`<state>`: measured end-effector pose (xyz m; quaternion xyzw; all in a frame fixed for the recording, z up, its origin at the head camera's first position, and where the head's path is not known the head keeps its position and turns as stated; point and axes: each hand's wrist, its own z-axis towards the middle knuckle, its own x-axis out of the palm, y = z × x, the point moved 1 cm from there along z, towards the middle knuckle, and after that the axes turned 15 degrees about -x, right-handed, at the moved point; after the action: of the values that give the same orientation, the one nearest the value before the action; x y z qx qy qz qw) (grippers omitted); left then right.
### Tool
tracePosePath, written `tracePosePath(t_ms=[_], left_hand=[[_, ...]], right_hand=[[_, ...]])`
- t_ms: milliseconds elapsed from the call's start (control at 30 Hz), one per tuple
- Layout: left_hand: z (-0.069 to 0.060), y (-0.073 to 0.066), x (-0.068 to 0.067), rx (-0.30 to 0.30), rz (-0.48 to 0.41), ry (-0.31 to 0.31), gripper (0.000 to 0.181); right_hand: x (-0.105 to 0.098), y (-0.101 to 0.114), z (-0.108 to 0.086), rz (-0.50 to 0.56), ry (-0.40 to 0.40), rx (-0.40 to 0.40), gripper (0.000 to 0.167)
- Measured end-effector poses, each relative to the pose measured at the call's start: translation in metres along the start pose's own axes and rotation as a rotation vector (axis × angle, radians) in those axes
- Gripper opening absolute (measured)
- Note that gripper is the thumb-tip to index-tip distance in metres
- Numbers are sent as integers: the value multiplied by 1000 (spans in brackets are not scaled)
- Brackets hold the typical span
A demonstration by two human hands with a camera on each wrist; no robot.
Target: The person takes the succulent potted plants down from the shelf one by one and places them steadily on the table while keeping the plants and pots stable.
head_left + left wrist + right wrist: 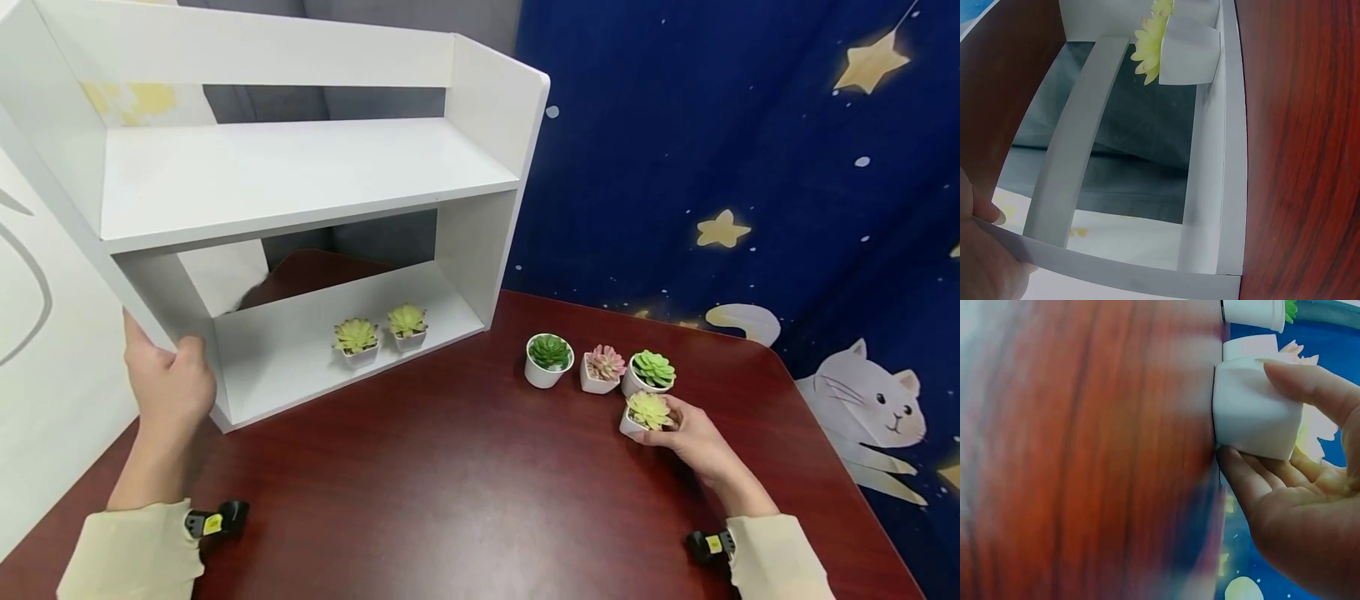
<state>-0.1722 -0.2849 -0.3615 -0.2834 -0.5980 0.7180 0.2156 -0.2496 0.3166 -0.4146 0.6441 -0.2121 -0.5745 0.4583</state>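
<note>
The right hand grips a white square pot with a yellow-green succulent at the right of the table. In the right wrist view, thumb and fingers hold that pot from two sides, its base at the tabletop. At the far left, the left hand grips the side panel of the white shelf; the left wrist view shows the hand at the panel's edge. Two yellow-green succulents in white pots stand on the lower shelf board.
Just behind the held pot stand a dark green succulent, a pink one and a bright green one, all in white pots on the red-brown table. A blue curtain hangs behind.
</note>
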Motion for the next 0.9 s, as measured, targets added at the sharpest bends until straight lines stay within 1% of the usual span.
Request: tracePosePath(t_ms=[100, 167, 400, 533, 667, 733, 767, 900], left_hand=[[-1, 0, 0, -3, -2, 1, 72], [-1, 0, -1, 1, -9, 3, 72], [-2, -4, 0, 13, -38, 8, 73], [-1, -2, 1, 8, -45, 8, 73], [0, 1, 2, 11, -36, 12, 72], [2, 2, 3, 12, -34, 10, 72], [3, 2, 3, 11, -31, 7, 72], [5, 3, 1, -3, -25, -13, 73]], right_hand=[[-1, 0, 1, 16, 17, -14, 67], [-3, 0, 2, 7, 28, -20, 66], [-4, 4, 2, -61, 53, -13, 67], [-4, 5, -1, -99, 43, 3, 74], [-5, 9, -5, -172, 36, 37, 84], [-7, 13, -7, -215, 42, 49, 86], [-8, 16, -8, -242, 43, 53, 86], [-14, 30, -12, -305, 52, 27, 79]])
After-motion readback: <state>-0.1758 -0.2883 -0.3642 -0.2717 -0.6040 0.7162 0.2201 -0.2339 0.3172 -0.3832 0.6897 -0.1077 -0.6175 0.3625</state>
